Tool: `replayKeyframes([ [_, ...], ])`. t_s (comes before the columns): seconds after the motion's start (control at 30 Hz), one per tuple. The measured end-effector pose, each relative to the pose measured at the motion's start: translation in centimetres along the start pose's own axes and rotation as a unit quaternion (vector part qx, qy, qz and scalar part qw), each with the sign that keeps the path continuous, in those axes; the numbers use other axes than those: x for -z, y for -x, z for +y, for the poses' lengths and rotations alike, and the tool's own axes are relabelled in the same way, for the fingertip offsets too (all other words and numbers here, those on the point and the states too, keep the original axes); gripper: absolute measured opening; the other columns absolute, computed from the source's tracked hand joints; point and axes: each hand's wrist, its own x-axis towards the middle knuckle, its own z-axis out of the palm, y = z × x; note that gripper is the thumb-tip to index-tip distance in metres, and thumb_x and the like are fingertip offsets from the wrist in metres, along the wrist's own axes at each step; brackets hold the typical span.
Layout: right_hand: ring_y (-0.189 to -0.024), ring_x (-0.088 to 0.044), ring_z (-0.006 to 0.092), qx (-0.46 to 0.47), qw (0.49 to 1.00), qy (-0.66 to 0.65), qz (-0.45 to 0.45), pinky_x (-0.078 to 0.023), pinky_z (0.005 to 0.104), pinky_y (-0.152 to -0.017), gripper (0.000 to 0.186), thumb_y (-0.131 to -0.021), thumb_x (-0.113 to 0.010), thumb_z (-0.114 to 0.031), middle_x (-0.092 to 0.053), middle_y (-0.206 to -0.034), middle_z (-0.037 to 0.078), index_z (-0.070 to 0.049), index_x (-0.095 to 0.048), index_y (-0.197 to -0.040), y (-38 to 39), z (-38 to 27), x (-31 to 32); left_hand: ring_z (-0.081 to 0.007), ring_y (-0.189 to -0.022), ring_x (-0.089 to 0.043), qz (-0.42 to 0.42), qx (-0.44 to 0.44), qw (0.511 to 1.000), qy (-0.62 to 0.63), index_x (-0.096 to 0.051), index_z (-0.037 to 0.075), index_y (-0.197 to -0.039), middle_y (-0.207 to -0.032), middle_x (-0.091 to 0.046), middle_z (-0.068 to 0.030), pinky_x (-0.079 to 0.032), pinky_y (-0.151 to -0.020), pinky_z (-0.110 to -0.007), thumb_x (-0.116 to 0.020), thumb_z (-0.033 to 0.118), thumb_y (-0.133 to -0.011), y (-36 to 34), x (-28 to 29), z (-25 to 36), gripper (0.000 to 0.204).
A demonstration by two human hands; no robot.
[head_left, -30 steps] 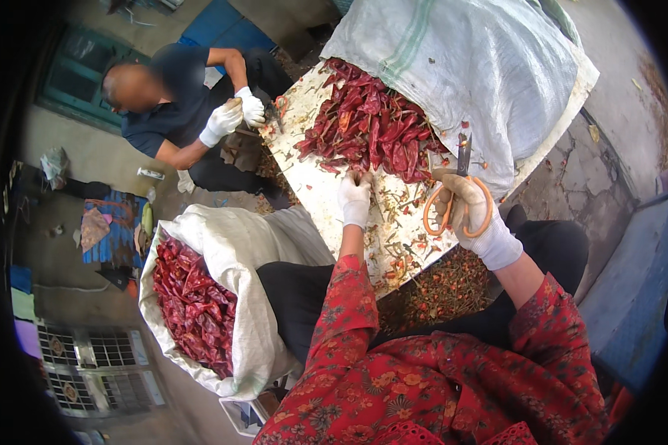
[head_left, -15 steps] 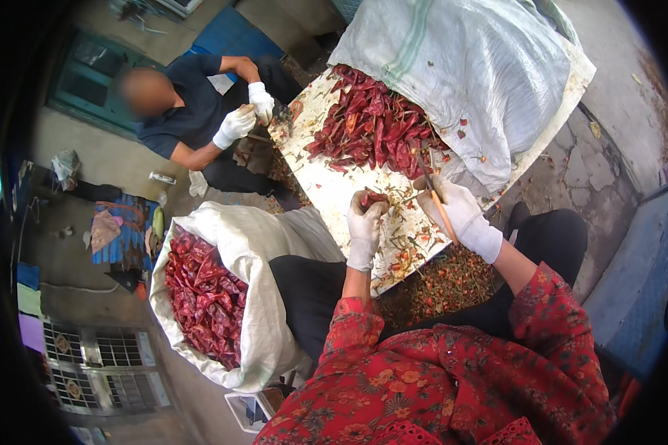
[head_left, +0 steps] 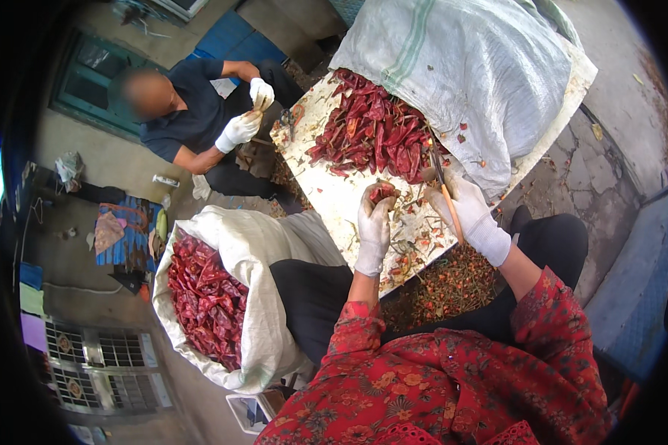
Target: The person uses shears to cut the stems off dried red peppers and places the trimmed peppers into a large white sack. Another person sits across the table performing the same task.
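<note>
My left hand (head_left: 375,222), in a white glove, is closed on a dried red chili (head_left: 382,191) above the scrap-strewn white board (head_left: 423,252). My right hand (head_left: 464,208), also gloved, grips scissors (head_left: 445,193) with orange handles, their blades pointing up beside the chili pile (head_left: 367,130). The pile of long dark-red chilies lies just beyond my hands, partly under a large pale woven sack (head_left: 467,67) with a green stripe.
An open white sack (head_left: 274,311) of red chilies (head_left: 204,297) stands at my left. A co-worker (head_left: 189,119) in white gloves sits across the board's left side. Stems and scraps (head_left: 453,289) lie below the board. A white bin (head_left: 245,411) sits behind the sack.
My left hand has lifted from the board with a chili in it. My right hand has turned the scissors, which now appear edge-on. The co-worker's hands have shifted slightly.
</note>
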Motion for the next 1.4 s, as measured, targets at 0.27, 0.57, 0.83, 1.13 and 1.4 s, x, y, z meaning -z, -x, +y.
replayKeyframes([
  [0.27,-0.093,-0.073,0.0263,0.039,0.999,-0.002,0.013,-0.056,0.0367,-0.083,0.045,-0.091,-0.072,-0.022,-0.073,-0.102,0.016,-0.008,-0.063,-0.132,1.1,-2.4,0.5,-0.0106,-0.084,-0.060,-0.048,0.095,0.994,-0.033,-0.063,-0.004,-0.118,-0.097,-0.068,-0.0046,-0.051,-0.081,-0.026,-0.067,0.017,-0.099,0.6,-1.0,2.9,0.028],
  [0.57,-0.087,-0.069,0.0365,0.145,0.986,0.084,-0.009,-0.055,0.0440,-0.078,0.060,-0.078,-0.080,-0.020,-0.071,-0.090,0.016,-0.010,-0.064,-0.135,1.0,-2.8,0.3,-0.0087,-0.078,-0.062,-0.108,0.070,0.979,-0.158,-0.069,-0.007,-0.111,-0.092,-0.071,-0.0044,-0.051,-0.071,-0.024,-0.073,0.007,-0.093,2.1,-1.8,3.5,0.023],
  [0.83,-0.080,-0.070,0.0216,0.159,0.982,0.105,0.006,-0.055,0.0350,-0.074,0.050,-0.077,-0.077,-0.012,-0.072,-0.087,0.008,-0.007,-0.068,-0.126,1.9,-3.4,0.5,-0.0403,-0.074,-0.063,-0.132,0.006,0.895,-0.426,-0.067,0.000,-0.094,-0.078,-0.063,-0.0220,-0.048,-0.067,-0.046,-0.071,0.022,-0.085,2.6,-4.1,7.7,0.023],
  [1.13,-0.079,-0.066,0.0107,0.002,0.993,-0.104,-0.048,-0.055,0.0280,-0.074,0.050,-0.082,-0.080,-0.008,-0.069,-0.085,0.004,-0.001,-0.063,-0.129,1.5,-2.7,-0.3,-0.0399,-0.064,-0.061,-0.117,-0.070,0.905,-0.404,-0.066,0.000,-0.096,-0.072,-0.061,-0.0206,-0.047,-0.062,-0.048,-0.068,0.022,-0.084,3.7,-3.5,6.3,0.025],
  [1.4,-0.079,-0.068,0.0125,-0.003,0.994,-0.014,-0.105,-0.055,0.0289,-0.076,0.051,-0.082,-0.082,-0.015,-0.072,-0.086,0.004,-0.002,-0.064,-0.128,1.2,-4.7,1.5,-0.0116,-0.075,-0.062,-0.199,0.119,0.972,-0.028,-0.060,-0.003,-0.125,-0.094,-0.065,-0.0027,-0.052,-0.066,-0.026,-0.053,0.033,-0.105,4.4,-1.5,4.7,0.041],
])
